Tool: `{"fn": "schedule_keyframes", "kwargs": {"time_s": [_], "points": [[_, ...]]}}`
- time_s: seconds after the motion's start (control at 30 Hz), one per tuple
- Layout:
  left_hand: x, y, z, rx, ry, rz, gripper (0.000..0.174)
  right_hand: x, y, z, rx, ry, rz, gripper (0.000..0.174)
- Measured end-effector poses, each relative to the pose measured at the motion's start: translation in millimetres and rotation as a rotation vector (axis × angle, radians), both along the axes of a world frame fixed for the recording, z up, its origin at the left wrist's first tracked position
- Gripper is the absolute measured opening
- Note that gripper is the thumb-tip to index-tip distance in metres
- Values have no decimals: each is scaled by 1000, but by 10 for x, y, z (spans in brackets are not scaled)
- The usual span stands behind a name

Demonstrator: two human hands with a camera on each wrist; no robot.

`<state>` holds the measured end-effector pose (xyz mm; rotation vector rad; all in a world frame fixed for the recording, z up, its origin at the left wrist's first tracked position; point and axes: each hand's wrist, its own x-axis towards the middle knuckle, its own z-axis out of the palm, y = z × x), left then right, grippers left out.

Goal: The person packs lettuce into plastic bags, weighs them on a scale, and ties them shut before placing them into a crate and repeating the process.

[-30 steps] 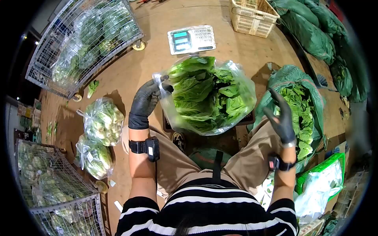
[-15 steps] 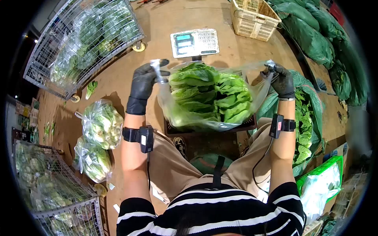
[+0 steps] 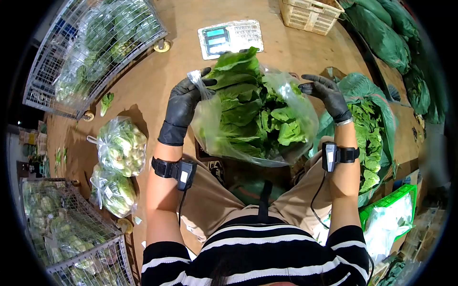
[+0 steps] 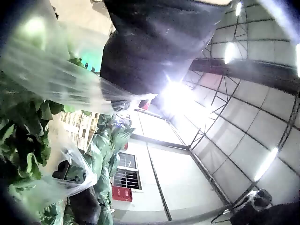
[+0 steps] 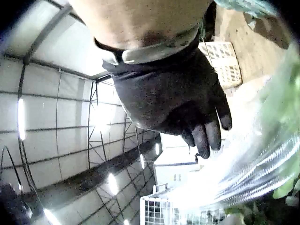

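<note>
I could read no brand or wording anywhere: the scale [image 3: 231,38] had lit displays and a keypad, their characters too small for me, and the marks on a red box [image 4: 122,193] in the left wrist view were blurred. From my end, the gloved left hand [image 3: 183,107] stood raised at the near-left rim of the clear bag [image 3: 206,131], its fingers pinching a gathered fold of plastic. The right hand [image 3: 329,97] hung across from it, fingers extended toward the bag's right side and gripping nothing; I could not tell whether the fingertips touched the film.

The bag sat in front of the person's knees, just on the near side of the scale, mouth spread, packed with leafy greens [image 3: 238,105], some leaves poking above the rim. To the right, a green sack [image 3: 355,86] gaped around more greens [image 3: 369,138]. On the left, two tied bags [image 3: 121,148] of pale-stemmed vegetables lay touching on the floor, and a wire cart [image 3: 52,111] beyond them held further bagged produce.
</note>
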<state>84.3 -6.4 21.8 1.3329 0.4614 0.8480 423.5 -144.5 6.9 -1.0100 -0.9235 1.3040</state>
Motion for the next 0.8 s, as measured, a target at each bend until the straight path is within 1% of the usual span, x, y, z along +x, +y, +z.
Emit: {"fn": "schedule_keyframes", "kwargs": {"time_s": [0.03, 0.1, 0.13, 0.17, 0.23, 0.27, 0.3, 0.33, 0.37, 0.4, 0.43, 0.47, 0.5, 0.57, 0.6, 0.63, 0.67, 0.7, 0.73, 0.77, 0.8], "points": [[-19, -14, -7, 7, 2, 7, 36, -8, 34, -63, 7, 2, 7, 32], [-47, -23, -12, -29, -79, 34, 35, 28, 130, -309, 70, -456, -167, 26], [-21, -84, 56, -5, -96, 103, 36, 33, 193, -366, 131, -724, -188, 18], [-44, -68, 67, 1, -100, 107, 36, 43, 230, -423, 138, -726, -186, 18], [-80, -67, 82, 20, -13, 162, 35, -214, 275, -329, -52, -1211, -96, 17], [-69, -99, 104, 41, -18, 208, 35, -310, 293, -343, -51, -1212, -95, 17], [-60, -130, 122, 43, -19, 207, 35, -390, 321, -401, 103, -1290, 24, 18], [-62, -157, 143, 85, 37, 250, 34, -444, 357, -493, 262, -1358, 144, 18], [-65, -165, 163, 128, 93, 292, 33, -469, 443, -707, 231, -1373, 240, 26], [-98, -122, 136, 133, 95, 291, 33, -528, 393, -572, 260, -1292, 231, 28], [-158, -41, 72, 190, 24, 296, 29, -590, 298, -320, 288, -1208, 222, 29], [-182, 26, 36, 245, -53, 304, 26, -525, 209, -45, 231, -578, 272, 32], [-123, 44, 116, 247, -66, 313, 26, -475, 204, 93, 350, -98, 192, 34], [59, 5, 312, 393, 26, 278, 15, -389, 284, 312, 383, -253, 16, 36], [168, 69, 210, 408, 147, 290, 12, -526, 373, 247, 368, -222, 5, 34], [300, -31, 288, 569, 349, 290, 12, -662, 463, 183, 353, -191, -7, 33], [475, -85, 188, 407, 154, 171, 12, -853, 473, 184, 348, -191, -4, 33], [617, -103, 117, 392, 161, 66, 12, -1020, 486, 186, 442, -450, -20, 36], [758, -239, 159, 537, 285, 129, 14, -1132, 512, 191, 539, -711, -37, 42], [810, -201, 83, 582, 325, 76, 17, -1163, 541, 195, 631, -976, -56, 50], [855, -220, 100, 518, 350, -7, 18, -1121, 584, 220, 659, -937, -36, 67]]}}
